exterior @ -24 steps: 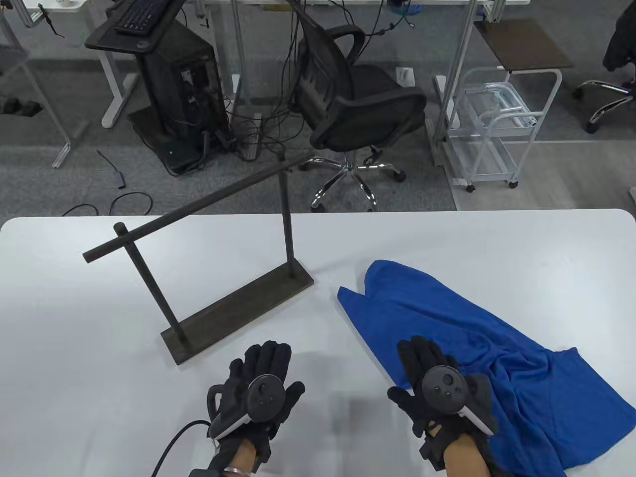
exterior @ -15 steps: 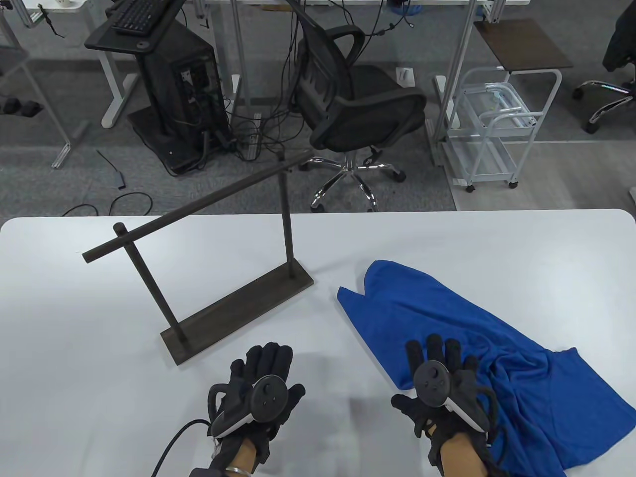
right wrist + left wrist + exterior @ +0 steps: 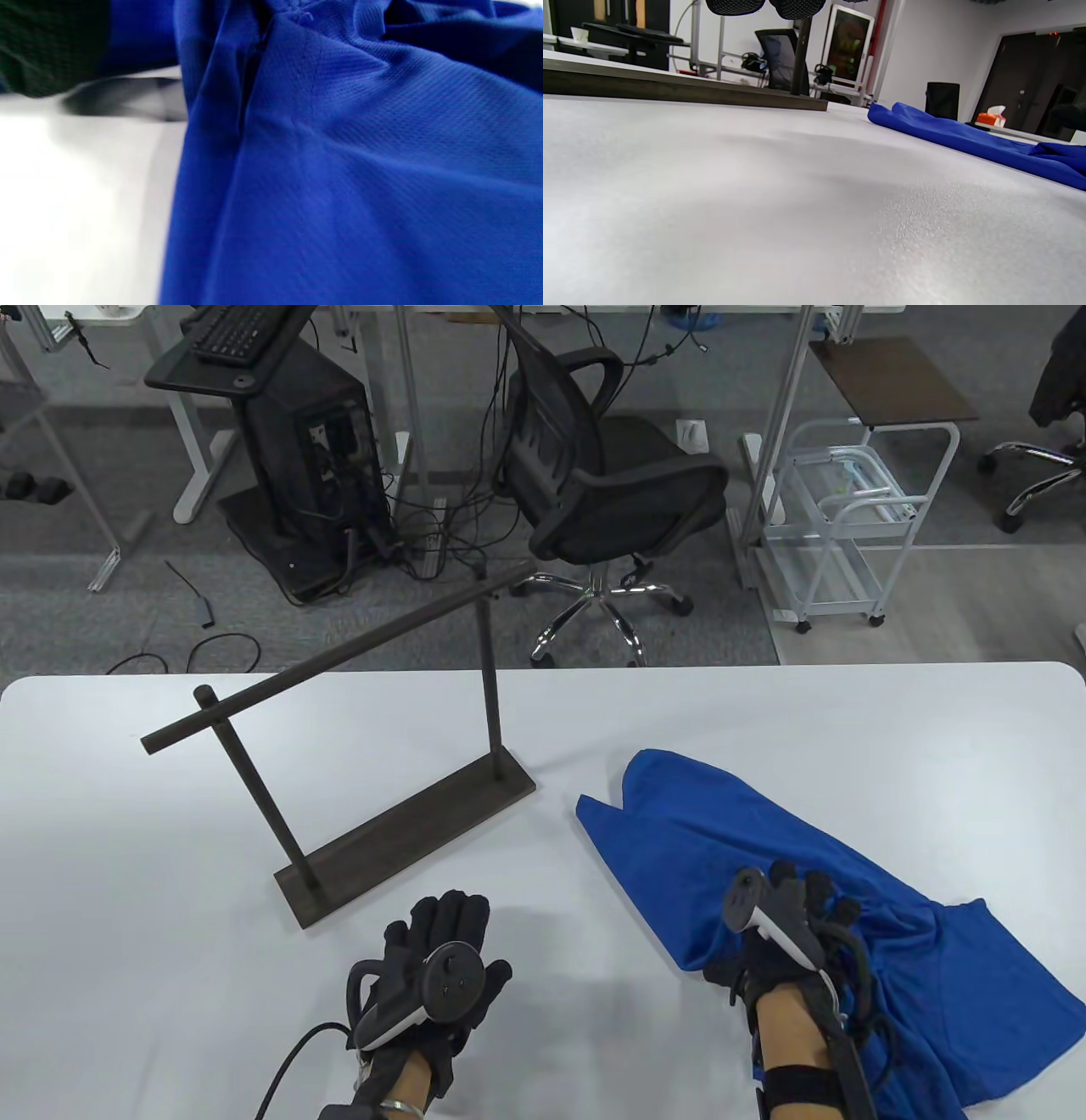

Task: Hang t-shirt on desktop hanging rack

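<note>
A blue t-shirt (image 3: 755,831) lies crumpled on the white table (image 3: 127,899) at the right. A dark desktop hanging rack (image 3: 339,661) stands left of centre, its bar bare. My right hand (image 3: 793,912) is turned on its side on the shirt's near left part, fingers curled into the cloth. In the right wrist view the fabric (image 3: 360,169) bunches toward the top, with a bit of black glove (image 3: 51,42) at the top left. My left hand (image 3: 441,937) rests flat and empty on the table in front of the rack's base (image 3: 407,836).
The left wrist view looks low across the table to the rack's base (image 3: 670,89) and the shirt (image 3: 967,135). Beyond the table's far edge stand an office chair (image 3: 611,483), a computer stand (image 3: 288,458) and a white cart (image 3: 848,526).
My right hand moved forward onto the shirt, rolled from palm-down onto its side and curled its fingers into the cloth. My left hand barely shifted.
</note>
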